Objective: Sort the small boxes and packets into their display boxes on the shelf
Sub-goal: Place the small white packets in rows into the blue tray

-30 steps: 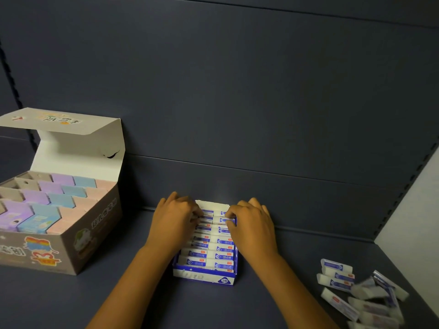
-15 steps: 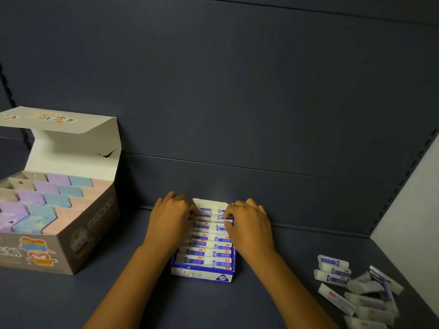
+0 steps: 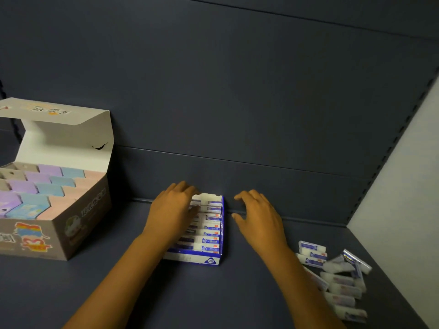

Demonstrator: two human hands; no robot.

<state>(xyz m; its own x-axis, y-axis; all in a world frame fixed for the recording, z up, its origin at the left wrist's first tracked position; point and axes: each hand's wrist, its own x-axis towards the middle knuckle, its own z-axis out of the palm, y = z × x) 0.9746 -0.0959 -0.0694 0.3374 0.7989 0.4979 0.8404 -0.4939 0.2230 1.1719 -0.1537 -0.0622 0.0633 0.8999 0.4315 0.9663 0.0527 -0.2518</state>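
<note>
**Right hand off the tray, loose pile still waiting**

Your right hand (image 3: 259,222) has come away from the blue display box (image 3: 202,257), where half a second ago it was pressing on the rows beside the left; it now hovers just to the right of the box with fingers spread and relaxed, its grip empty. Your left hand (image 3: 172,210) is still on the left column of packets, fingers lying over them; whether they pinch one or only press is hidden by the back of the hand.

Nearest you, at the right, a loose pile of white-and-blue packets (image 3: 337,279) lies jumbled on the shelf (image 3: 237,293), well apart from the box. That is what looks left to do. The blue display box in the middle appears nearly full, two columns of packets (image 3: 210,233) in neat rows, so I judge this part well advanced but unfinished.

Further left, the large display box (image 3: 78,229) stands with its lid (image 3: 64,129) up and pastel small boxes (image 3: 50,188) ranked inside; it looks sorted.

The shelf is dark, matt grey-blue, with a panelled back wall (image 3: 237,91) of the same colour and a pale side panel (image 3: 403,174) at the right. The light is dim.
</note>
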